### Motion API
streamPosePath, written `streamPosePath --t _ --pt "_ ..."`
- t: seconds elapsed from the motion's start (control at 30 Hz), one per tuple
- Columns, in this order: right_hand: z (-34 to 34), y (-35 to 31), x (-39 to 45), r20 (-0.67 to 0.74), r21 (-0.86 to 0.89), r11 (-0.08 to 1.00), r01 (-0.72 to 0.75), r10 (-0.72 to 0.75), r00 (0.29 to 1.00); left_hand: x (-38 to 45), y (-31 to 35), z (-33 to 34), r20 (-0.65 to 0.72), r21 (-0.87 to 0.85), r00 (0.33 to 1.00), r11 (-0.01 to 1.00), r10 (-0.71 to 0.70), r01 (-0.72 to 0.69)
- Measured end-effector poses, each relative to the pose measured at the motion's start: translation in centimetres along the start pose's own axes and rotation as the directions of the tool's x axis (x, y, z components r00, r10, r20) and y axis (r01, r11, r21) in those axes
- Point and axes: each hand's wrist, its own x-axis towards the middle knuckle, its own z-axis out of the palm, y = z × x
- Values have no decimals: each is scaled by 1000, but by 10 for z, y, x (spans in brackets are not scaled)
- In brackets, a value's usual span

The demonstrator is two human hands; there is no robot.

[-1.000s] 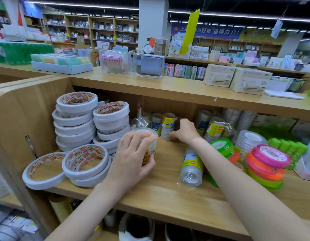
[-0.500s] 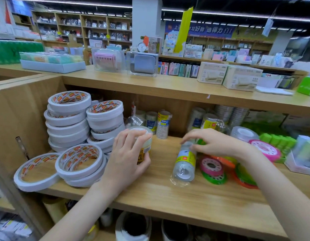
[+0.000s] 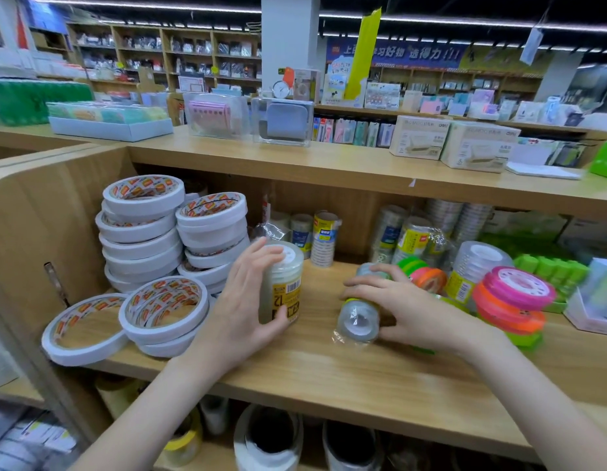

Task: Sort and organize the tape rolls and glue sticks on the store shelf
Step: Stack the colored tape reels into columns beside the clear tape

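Fingers of the left hand (image 3: 241,300) curl round an upright tape tube (image 3: 281,283) mid-shelf. Right hand (image 3: 407,311) grips a lying wrapped tape pack (image 3: 358,321) (label mostly hidden), blurry neon rolls (image 3: 512,300) behind.

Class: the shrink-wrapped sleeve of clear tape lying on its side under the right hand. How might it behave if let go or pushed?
The sleeve of clear tape is cylindrical and lies sideways on the shelf, so it would probably roll. Its glossy wrap looks slippery. The right hand steadies it.

Wooden store shelf (image 3: 329,372), left hand (image 3: 241,311) gripping an upright pack of clear tape (image 3: 283,283), right hand (image 3: 407,311) holding a wrapped tape pack (image 3: 358,322) lying on its side, white tape stacks (image 3: 142,229) at nine o'clock, neon rolls (image 3: 514,300) at three o'clock
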Motion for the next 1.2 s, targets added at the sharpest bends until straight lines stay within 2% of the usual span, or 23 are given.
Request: streamPosePath --t 0.1,0.17,0.23,0.3,0.37,0.5,0.57,0.63,0.7,0.8,0.87,0.97,1.03,1.13,1.2 --pt "-8 1 4 -176 181 983 33 -1 984 -6 -1 -2 8 20 1000 1000 -17 17" --pt "-18 -2 10 -299 357 934 -28 143 943 -7 2 -3 9 -19 999 998 -52 52" --pt "-21 -3 19 -297 482 857 -183 356 886 -7 3 -1 16 -46 997 996 -75 75" --pt "-16 -1 29 -282 499 803 -326 506 815 -8 2 0 24 -30 996 996 -81 82" --pt "-7 0 35 -321 510 774 -374 575 753 -9 0 -1 33 -10 996 997 -82 82" --pt "6 -9 37 -449 541 781 -311 581 679 -10 0 -2 34 -6 997 997 -76 76" --pt "10 -12 36 -529 493 823 -283 541 654 -9 1 -2 41 -17 996 996 -81 82" --pt "13 -9 34 -611 380 885 -270 459 645 -10 1 -3 59 -19 995 997 -79 80" --pt "16 -6 32 -637 269 923 -276 386 667 -10 0 -4 80 -11 994 997 -69 70" --pt "15 -4 35 -587 171 925 -338 371 720 -9 0 -4 79 11 995 998 -63 63" --pt "12 -4 45 -555 166 907 -388 411 723 -8 1 -2 68 18 995 998 -69 68" --pt "10 -6 61 -483 211 849 -484 521 704 -8 1 0 62 23 996 997 -70 69" --pt "10 -6 65 -401 344 792 -504 609 684 -8 0 -1 72 25 995 997 -70 69" --pt "13 -10 59 -410 552 768 -325 589 696 -7 0 -4 86 51 995 997 -59 55" --pt "15 -16 51 -380 616 741 -268 577 723 -8 0 -4 89 68 994 996 -60 54"
